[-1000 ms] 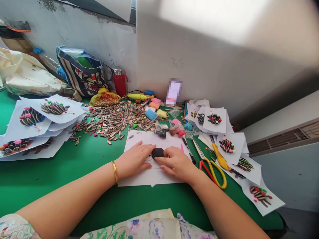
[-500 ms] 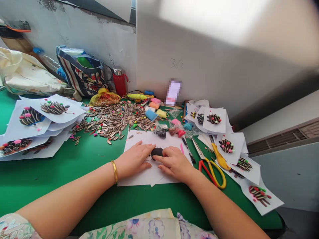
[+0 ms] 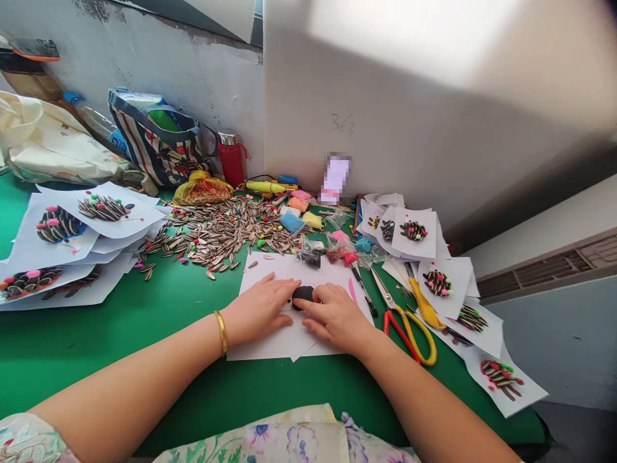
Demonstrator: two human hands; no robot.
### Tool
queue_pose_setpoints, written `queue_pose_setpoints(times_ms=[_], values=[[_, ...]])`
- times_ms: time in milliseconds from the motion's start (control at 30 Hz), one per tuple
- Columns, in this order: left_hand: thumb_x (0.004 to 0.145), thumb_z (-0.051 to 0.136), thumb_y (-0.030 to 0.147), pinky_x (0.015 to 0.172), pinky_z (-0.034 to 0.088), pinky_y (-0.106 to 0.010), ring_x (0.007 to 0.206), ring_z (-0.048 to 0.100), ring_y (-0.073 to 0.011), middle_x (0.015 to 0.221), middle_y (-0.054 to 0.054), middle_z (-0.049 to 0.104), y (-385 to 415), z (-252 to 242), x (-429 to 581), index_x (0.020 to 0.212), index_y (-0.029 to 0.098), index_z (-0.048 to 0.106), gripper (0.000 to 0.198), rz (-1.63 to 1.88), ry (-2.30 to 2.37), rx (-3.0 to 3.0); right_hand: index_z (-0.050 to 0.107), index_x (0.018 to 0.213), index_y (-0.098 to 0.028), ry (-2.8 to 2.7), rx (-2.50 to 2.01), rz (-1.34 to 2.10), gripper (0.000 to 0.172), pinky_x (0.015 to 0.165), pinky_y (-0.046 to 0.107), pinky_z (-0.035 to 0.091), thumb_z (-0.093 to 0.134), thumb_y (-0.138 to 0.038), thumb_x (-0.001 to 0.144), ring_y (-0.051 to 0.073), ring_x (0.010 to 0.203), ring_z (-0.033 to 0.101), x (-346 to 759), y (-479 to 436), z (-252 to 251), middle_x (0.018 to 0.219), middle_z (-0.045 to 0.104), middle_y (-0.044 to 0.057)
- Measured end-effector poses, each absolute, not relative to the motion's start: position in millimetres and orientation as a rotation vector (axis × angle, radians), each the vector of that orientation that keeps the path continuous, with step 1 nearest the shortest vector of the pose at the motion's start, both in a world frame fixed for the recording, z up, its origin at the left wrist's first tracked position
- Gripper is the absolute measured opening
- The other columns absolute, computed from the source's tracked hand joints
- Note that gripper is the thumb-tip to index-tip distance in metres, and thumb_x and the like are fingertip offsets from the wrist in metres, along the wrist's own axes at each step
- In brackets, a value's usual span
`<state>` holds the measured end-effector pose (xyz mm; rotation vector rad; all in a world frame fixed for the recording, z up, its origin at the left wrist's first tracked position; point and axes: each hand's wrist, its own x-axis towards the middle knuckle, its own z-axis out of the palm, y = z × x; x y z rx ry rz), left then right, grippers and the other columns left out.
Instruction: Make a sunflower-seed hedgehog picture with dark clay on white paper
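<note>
A dark, rounded patch of black modelling clay point(image 3: 302, 296) lies on white paper point(image 3: 260, 344) in front of me. My left hand point(image 3: 264, 305) rests flat on the sheet, fingers stretched out and fingertips at the clay's left edge. From the right, my right hand point(image 3: 335, 315) presses the clay with a finger laid across it; its other fingers are bent, and the thumb is apart on the paper. Faint drawn lines show on the sheet, partly hidden by both hands. A black pen point(image 3: 365, 292) and a pink strip point(image 3: 352, 289) lie beside my right hand.
Scissors point(image 3: 407, 321) and a yellow-handled tool point(image 3: 424, 299) lie to the right. Sunflower seeds point(image 3: 226, 231) spread behind the paper, near bagged clay point(image 3: 308, 254). Seed-covered hedgehog pictures are stacked at left point(image 3: 113, 244) and right point(image 3: 446, 315). A red bottle point(image 3: 232, 161) stands behind.
My right hand's pressing finger and thumb have shifted slightly left over the clay. My left hand stays where it was.
</note>
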<state>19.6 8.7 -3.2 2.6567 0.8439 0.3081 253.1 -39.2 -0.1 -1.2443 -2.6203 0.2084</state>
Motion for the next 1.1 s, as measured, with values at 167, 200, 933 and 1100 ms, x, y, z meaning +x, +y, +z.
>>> queue_pose_setpoints(times_ms=[167, 200, 933, 1100], values=[[0.087, 0.063, 0.031, 0.118, 0.026, -0.051, 0.133, 0.047, -0.0262, 0.145, -0.013, 0.051, 8.3, -2.0, 20.0, 0.146, 0.020, 0.034, 0.066, 0.314, 0.843, 2.649, 0.059, 0.132, -0.026, -2.641, -1.250, 0.222, 0.041, 0.083, 0.039, 0.037, 0.055, -0.041, 0.094, 0.022, 0.091, 0.048, 251.1, -39.3, -1.9, 0.099, 0.054, 0.008], [0.087, 0.063, 0.030, 0.118, 0.026, -0.051, 0.133, 0.048, -0.0263, 0.145, -0.013, 0.051, 8.2, -2.0, 20.0, 0.146, 0.020, 0.034, 0.066, 0.317, 0.844, 2.650, 0.059, 0.133, -0.026, -2.643, -1.250, 0.226, 0.041, 0.084, 0.039, 0.037, 0.055, -0.041, 0.094, 0.022, 0.091, 0.048, 250.8, -39.4, -2.0, 0.100, 0.054, 0.008], [0.086, 0.065, 0.032, 0.118, 0.025, -0.051, 0.134, 0.047, -0.0255, 0.145, -0.014, 0.050, 8.7, -4.9, 19.9, 0.144, 0.016, 0.034, 0.068, 0.295, 0.849, 2.668, 0.066, 0.124, -0.030, -2.614, -1.190, 0.229, 0.033, 0.081, 0.037, 0.034, 0.053, -0.040, 0.095, 0.021, 0.088, 0.046, 253.2, -38.1, -3.0, 0.095, 0.052, 0.007], [0.088, 0.064, 0.032, 0.118, 0.025, -0.050, 0.133, 0.047, -0.0253, 0.146, -0.013, 0.050, 8.3, -5.2, 19.2, 0.145, 0.018, 0.034, 0.066, 0.308, 0.851, 2.672, 0.067, 0.123, -0.030, -2.552, -1.202, 0.230, 0.031, 0.079, 0.036, 0.034, 0.054, -0.037, 0.095, 0.020, 0.087, 0.046, 256.2, -38.4, -1.0, 0.091, 0.051, 0.006]])
